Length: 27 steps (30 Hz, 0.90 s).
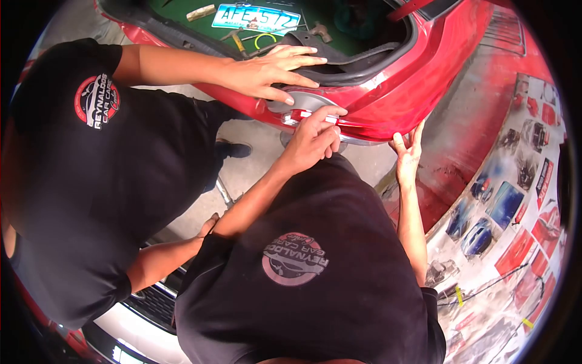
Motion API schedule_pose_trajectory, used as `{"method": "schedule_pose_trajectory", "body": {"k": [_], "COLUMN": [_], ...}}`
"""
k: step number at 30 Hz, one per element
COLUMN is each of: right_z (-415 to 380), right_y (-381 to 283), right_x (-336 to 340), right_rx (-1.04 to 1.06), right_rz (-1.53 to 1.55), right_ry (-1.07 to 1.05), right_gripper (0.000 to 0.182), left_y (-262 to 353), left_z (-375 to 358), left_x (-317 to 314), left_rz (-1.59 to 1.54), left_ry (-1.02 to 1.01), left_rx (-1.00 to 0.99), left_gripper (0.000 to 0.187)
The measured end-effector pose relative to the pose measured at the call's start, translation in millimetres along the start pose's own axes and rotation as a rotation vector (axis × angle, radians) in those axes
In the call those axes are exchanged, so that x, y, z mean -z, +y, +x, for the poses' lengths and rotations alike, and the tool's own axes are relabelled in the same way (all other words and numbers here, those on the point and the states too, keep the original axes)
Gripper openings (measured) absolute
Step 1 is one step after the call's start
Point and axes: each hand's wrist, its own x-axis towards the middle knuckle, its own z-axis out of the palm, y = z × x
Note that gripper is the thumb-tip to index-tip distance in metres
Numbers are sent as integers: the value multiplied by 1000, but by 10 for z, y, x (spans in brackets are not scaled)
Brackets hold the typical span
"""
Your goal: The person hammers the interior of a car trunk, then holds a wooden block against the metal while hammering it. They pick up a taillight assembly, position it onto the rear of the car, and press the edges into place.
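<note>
My left hand (pixel 312 139) is at the rear edge of a red car body (pixel 388 85). Its index finger reaches along a red and clear car light (pixel 295 116), while the other fingers curl loosely; nothing is visibly gripped. Farther right, my right hand (pixel 410 155) touches the lower red corner with thumb and fingers apart and pointing up. A co-worker's spread hand (pixel 273 73) rests over the trunk edge, just above the light and close to my left hand. A grey rounded surface (pixel 312 100) shows between that hand and mine.
Inside the green-floored trunk lie a licence plate (pixel 254 18), a hammer (pixel 321 33), a yellow-handled tool (pixel 239 42) and a black rubber strip (pixel 339 59). The co-worker (pixel 115 176) stands close on my left. A picture-covered banner (pixel 503 206) lies at right.
</note>
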Motion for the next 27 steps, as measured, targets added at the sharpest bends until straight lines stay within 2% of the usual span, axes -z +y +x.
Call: {"method": "schedule_pose_trajectory", "body": {"k": [5, 9, 12, 19, 21, 23, 24, 27], "right_z": [-83, -89, -133, -136, -132, -141, -336, -268], "right_y": [-121, -64, -98, -85, -72, -72, -212, -257], "right_x": [9, 15, 40, 55, 55, 52, 62, 27], "right_rx": [-3, 16, 18, 37, 45, 55, 52, 29], "right_rz": [21, -1, 9, -10, -17, -21, -3, 18], "right_ry": [0, 7, 8, 14, 14, 18, 2, 8], "right_gripper": [98, 98, 98, 98, 98, 98, 98, 98], "left_y": [136, 124, 230, 321, 276, 243, 366, 443], "left_z": [-42, -27, -55, -75, -87, -110, -372, -260], "left_x": [24, -29, -55, -42, -75, -147, -255, -191], "left_rz": [175, 105, 96, 176, 105, 108, 118, 229], "left_ry": [-15, 59, 91, 11, 144, 125, 128, 115], "left_rx": [-11, -28, 2, 27, -40, -14, 3, -24], "left_gripper": [39, 29, 28, 33, 33, 32, 31, 29]}}
